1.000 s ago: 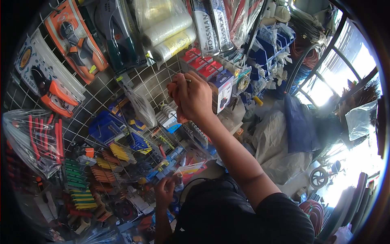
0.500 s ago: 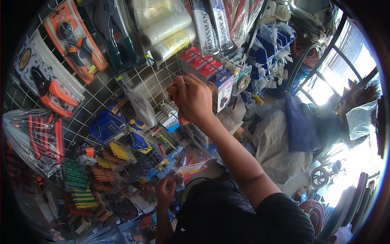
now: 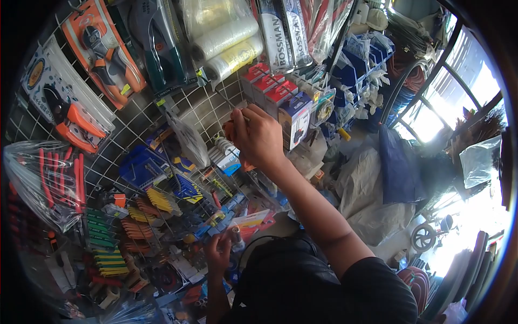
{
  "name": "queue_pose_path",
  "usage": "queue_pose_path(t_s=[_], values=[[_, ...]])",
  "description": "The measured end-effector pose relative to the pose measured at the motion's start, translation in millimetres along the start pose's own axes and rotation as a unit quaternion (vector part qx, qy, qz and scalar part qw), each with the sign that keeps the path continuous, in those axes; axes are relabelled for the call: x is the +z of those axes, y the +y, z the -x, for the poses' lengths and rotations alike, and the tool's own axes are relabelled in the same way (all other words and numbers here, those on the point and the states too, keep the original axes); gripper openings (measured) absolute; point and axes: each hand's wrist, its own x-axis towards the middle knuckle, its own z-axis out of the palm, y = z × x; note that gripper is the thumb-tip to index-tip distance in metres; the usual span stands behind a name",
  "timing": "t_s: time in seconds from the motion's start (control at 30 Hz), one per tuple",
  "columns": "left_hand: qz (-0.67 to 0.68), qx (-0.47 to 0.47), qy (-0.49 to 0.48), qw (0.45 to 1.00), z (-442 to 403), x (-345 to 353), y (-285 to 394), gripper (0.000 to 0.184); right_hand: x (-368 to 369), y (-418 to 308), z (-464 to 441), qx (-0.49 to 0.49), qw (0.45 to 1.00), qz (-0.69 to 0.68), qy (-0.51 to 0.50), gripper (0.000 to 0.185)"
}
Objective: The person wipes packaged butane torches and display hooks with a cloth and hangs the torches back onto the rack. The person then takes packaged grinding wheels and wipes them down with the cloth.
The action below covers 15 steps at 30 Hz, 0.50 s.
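My right hand (image 3: 259, 137) is raised at the centre, its fingers wrapped round an orange cloth (image 3: 230, 130). Beside it, a metal hook rod (image 3: 221, 96) sticks out from the wire grid (image 3: 208, 113). Just right of the hand hang red boxes (image 3: 267, 86) and a blue-and-white box (image 3: 294, 120). Lower down, my left hand (image 3: 218, 252) is held with curled fingers beside a small cylindrical item (image 3: 236, 237); whether it grips that item is unclear. A red and yellow card pack (image 3: 252, 222) lies just above the left hand.
Packaged pruners (image 3: 102, 54), plastic-wrapped rolls (image 3: 232, 48) and BOSSMAN packs (image 3: 278, 40) hang on the grid. Lower left are green and yellow packets (image 3: 108, 262). Blue bins (image 3: 359, 59) stand at the upper right. A dark blue sheet (image 3: 400, 167) hangs at the right.
My right hand and the orange cloth have moved slightly down. The view has shifted a little. My left hand stays nearly in place.
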Motion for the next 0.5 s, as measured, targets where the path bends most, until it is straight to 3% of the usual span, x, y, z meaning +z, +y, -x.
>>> queue_pose_path(t_s=[0.1,0.17,0.23,0.37,0.43,0.5], values=[[0.067,-0.022,0.021,0.997,-6,-2,1,0.013,-7,6,1,-0.012,1.0,-0.002,-0.021,0.028],[0.106,-0.034,0.024,0.994,-16,-1,9,0.014,-17,17,6,-0.048,0.994,0.006,-0.094,0.026],[0.26,0.008,0.068,0.963,-31,5,35,0.012,-31,29,18,0.032,0.982,-0.055,-0.18,0.024],[0.303,-0.028,0.058,0.951,-48,12,58,0.01,-56,60,54,0.194,0.898,-0.296,-0.262,0.037],[0.349,0.02,0.03,0.936,-66,22,77,0.01,-78,69,66,0.226,0.86,-0.347,-0.299,0.039],[0.377,0.001,0.034,0.926,-78,33,87,0.01,-100,68,68,0.227,0.846,-0.352,-0.33,0.037]])
